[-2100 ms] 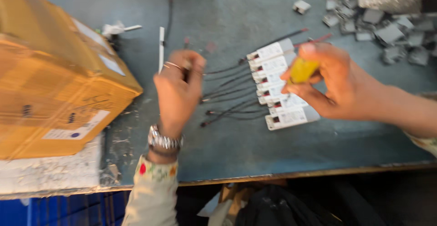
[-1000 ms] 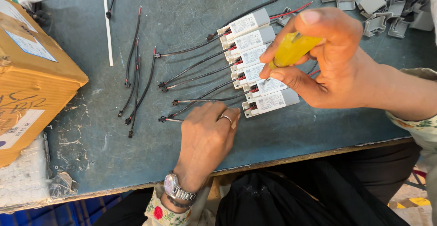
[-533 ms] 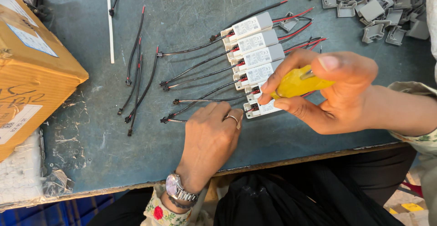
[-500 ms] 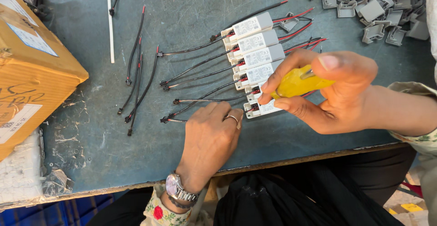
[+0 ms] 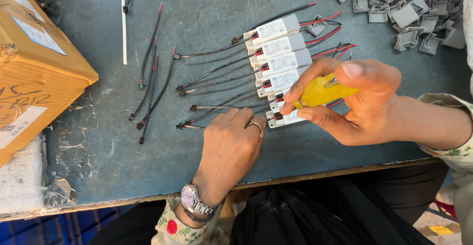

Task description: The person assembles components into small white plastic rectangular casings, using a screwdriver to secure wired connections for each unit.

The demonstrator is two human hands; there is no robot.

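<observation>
A row of several small white rectangular driver modules lies on the dark worktable, each with black and red wires running left. My right hand grips a yellow-handled screwdriver over the nearest modules. My left hand rests palm down just left of the lowest module, fingertips on its black wires. A ring and a wristwatch are on that hand.
A brown cardboard box fills the left side. Loose black-and-red wire leads and a white stick lie at centre left. A heap of grey plastic covers sits at top right. Foam packing is at bottom left.
My right hand with the screwdriver came down from the upper modules to the lowest ones. My left hand left the loose wires and settled flat beside the lowest module.
</observation>
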